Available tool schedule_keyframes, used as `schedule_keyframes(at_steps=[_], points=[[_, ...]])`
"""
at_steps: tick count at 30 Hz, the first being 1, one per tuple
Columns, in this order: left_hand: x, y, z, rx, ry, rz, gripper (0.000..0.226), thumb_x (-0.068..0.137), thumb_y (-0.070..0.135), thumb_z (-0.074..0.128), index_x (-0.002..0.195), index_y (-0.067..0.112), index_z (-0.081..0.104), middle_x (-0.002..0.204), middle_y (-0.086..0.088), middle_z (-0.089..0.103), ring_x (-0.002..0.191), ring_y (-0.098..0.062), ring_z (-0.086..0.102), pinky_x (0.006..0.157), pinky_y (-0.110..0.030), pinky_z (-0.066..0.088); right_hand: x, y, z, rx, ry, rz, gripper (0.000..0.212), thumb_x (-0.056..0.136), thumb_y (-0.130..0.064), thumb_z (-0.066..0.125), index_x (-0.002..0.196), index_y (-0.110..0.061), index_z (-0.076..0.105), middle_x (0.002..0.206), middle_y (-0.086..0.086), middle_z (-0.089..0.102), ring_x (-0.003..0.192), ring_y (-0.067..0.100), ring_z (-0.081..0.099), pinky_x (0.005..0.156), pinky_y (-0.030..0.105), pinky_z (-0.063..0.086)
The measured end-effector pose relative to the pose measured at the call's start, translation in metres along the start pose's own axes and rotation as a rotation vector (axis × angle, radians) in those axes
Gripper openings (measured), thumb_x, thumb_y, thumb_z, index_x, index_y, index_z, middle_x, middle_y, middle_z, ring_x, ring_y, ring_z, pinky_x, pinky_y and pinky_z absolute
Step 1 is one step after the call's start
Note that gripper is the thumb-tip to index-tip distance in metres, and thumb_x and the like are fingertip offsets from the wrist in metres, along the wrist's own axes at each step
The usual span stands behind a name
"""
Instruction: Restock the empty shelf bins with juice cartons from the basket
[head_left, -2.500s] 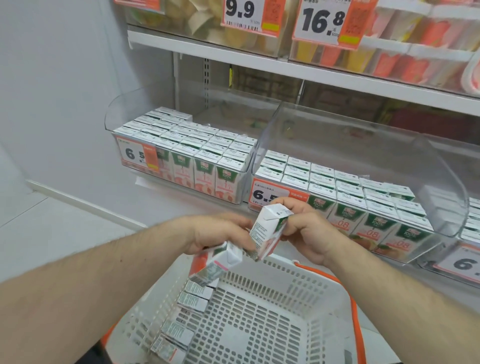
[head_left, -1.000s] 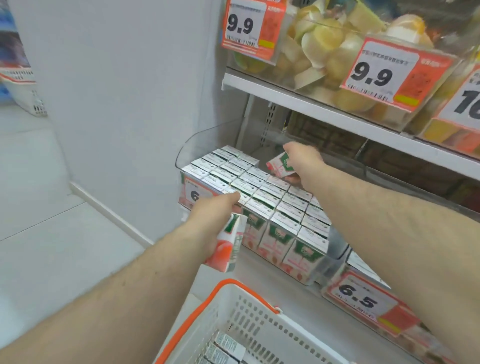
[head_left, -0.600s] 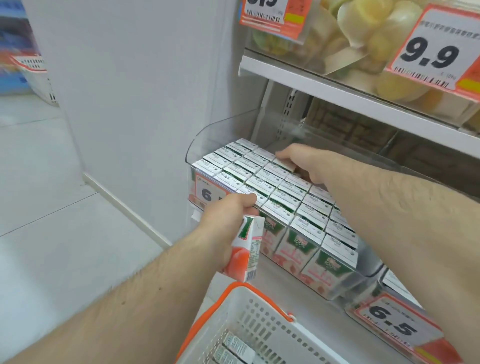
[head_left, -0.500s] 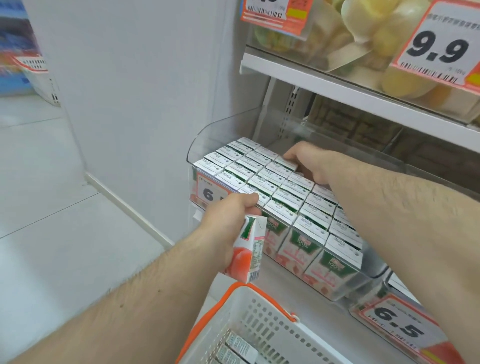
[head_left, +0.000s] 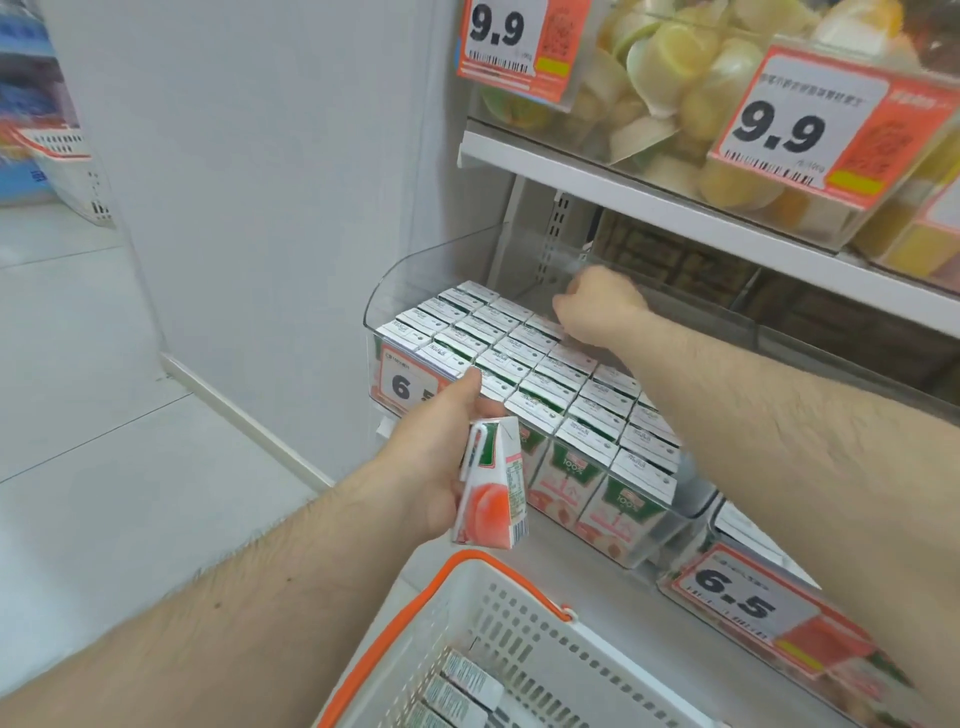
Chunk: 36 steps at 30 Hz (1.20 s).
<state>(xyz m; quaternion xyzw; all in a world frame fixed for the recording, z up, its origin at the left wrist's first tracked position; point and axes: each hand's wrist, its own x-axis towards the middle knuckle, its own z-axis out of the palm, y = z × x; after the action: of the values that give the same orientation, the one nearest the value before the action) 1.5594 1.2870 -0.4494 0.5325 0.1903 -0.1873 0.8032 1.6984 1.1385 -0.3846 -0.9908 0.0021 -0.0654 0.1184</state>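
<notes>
Left grip (head_left: 441, 457) clenched low, right grip (head_left: 597, 306) curled, outstretched.

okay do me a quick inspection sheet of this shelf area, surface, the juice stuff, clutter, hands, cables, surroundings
Surface: white shelf carries the clear bins.
Job's things: left bin holds rows of upright juice cartons, with a gap at its back right; white basket with orange rim below holds more cartons.
Clutter: nothing seen.
Hands: left hand grips one juice carton in front of the bin; right hand is at the bin's back, fingers curled, contents not visible.
Cables: nothing seen.
Surroundings: 6.5 price tags on bins; upper shelf of fruit cups tagged 9.9; white wall, tiled floor.
</notes>
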Motion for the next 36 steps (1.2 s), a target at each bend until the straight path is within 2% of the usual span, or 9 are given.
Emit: schedule_keyframes(at_steps=[5, 11, 14, 17, 20, 24, 28, 31, 36], points=[[-0.018, -0.004, 0.011, -0.052, -0.04, 0.032, 0.039, 0.095, 0.051, 0.052, 0.083, 0.015, 0.059, 0.065, -0.007, 0.06, 0.063, -0.022, 0.059, 0.064, -0.031, 0.053, -0.1, -0.01, -0.023, 0.453, 0.193, -0.205, 0.016, 0.089, -0.022, 0.055, 0.081, -0.024, 0.069, 0.079, -0.012, 0.067, 0.075, 0.01, 0.062, 0.068, 0.025, 0.047], [-0.031, -0.017, 0.029, -0.262, -0.126, -0.079, 0.037, 0.097, 0.049, 0.049, 0.108, 0.014, 0.054, 0.097, -0.013, 0.064, 0.087, -0.029, 0.065, 0.087, -0.048, 0.054, -0.198, 0.011, 0.0, 0.681, 0.043, -0.098, 0.018, 0.087, -0.04, 0.061, 0.08, -0.024, 0.061, 0.079, -0.008, 0.064, 0.076, 0.015, 0.061, 0.074, 0.036, 0.049], [-0.034, -0.023, 0.038, -0.312, -0.126, -0.085, 0.049, 0.098, 0.051, 0.047, 0.124, 0.009, 0.052, 0.108, -0.016, 0.07, 0.091, -0.033, 0.071, 0.078, -0.054, 0.057, -0.218, 0.017, 0.012, 0.765, -0.067, 0.055, 0.042, 0.074, -0.06, 0.063, 0.088, -0.022, 0.053, 0.079, -0.003, 0.062, 0.071, 0.015, 0.059, 0.065, 0.039, 0.051], [-0.041, -0.022, 0.044, -0.293, -0.182, -0.02, 0.047, 0.096, 0.051, 0.05, 0.118, 0.01, 0.055, 0.101, -0.015, 0.069, 0.086, -0.031, 0.07, 0.075, -0.049, 0.057, -0.229, 0.021, 0.016, 0.865, -0.111, 0.133, 0.024, 0.092, -0.034, 0.064, 0.092, -0.014, 0.05, 0.082, 0.011, 0.064, 0.065, 0.019, 0.059, 0.048, 0.03, 0.046], [-0.052, -0.017, 0.042, -0.117, -0.305, 0.168, 0.031, 0.09, 0.043, 0.058, 0.089, 0.013, 0.057, 0.077, -0.008, 0.061, 0.069, -0.022, 0.06, 0.07, -0.033, 0.047, -0.233, 0.027, 0.008, 1.397, -0.164, 0.272, 0.015, 0.099, -0.021, 0.053, 0.09, -0.011, 0.059, 0.073, 0.01, 0.062, 0.056, 0.019, 0.055, 0.042, 0.024, 0.04], [-0.049, -0.027, 0.031, 0.231, -0.398, 0.393, 0.063, 0.061, 0.057, 0.073, 0.108, 0.016, 0.066, 0.104, -0.004, 0.068, 0.092, -0.02, 0.059, 0.088, -0.04, 0.042, -0.234, 0.034, -0.005, 1.924, -0.421, 0.441, 0.023, 0.087, -0.013, 0.048, 0.09, -0.004, 0.069, 0.073, 0.014, 0.062, 0.05, 0.017, 0.055, 0.039, 0.019, 0.039], [-0.06, -0.041, 0.038, 0.258, -0.537, 0.49, 0.064, 0.055, 0.046, 0.076, 0.106, 0.011, 0.062, 0.092, -0.001, 0.071, 0.087, -0.014, 0.064, 0.081, -0.029, 0.05, -0.23, 0.036, 0.0, 1.907, -0.517, 0.394, 0.023, 0.076, -0.013, 0.055, 0.096, -0.008, 0.068, 0.072, 0.008, 0.057, 0.05, 0.018, 0.053, 0.04, 0.019, 0.039], [-0.068, -0.042, 0.045, 0.205, -0.356, 0.597, 0.059, 0.049, 0.035, 0.084, 0.1, 0.015, 0.064, 0.084, 0.003, 0.073, 0.079, -0.011, 0.067, 0.065, -0.023, 0.054, -0.227, 0.035, -0.005, 1.735, -0.499, 0.358, 0.023, 0.089, -0.016, 0.05, 0.099, -0.01, 0.07, 0.074, 0.008, 0.065, 0.058, 0.02, 0.059, 0.047, 0.022, 0.046], [-0.062, -0.037, 0.037, 0.528, -0.084, 0.993, 0.049, 0.065, 0.028, 0.083, 0.108, 0.038, 0.063, 0.097, 0.01, 0.07, 0.094, -0.007, 0.064, 0.082, -0.025, 0.054, -0.231, 0.034, -0.016, 1.056, 0.176, 0.239, 0.021, 0.098, -0.021, 0.051, 0.094, -0.009, 0.067, 0.092, 0.006, 0.074, 0.083, 0.023, 0.071, 0.081, 0.039, 0.059]])
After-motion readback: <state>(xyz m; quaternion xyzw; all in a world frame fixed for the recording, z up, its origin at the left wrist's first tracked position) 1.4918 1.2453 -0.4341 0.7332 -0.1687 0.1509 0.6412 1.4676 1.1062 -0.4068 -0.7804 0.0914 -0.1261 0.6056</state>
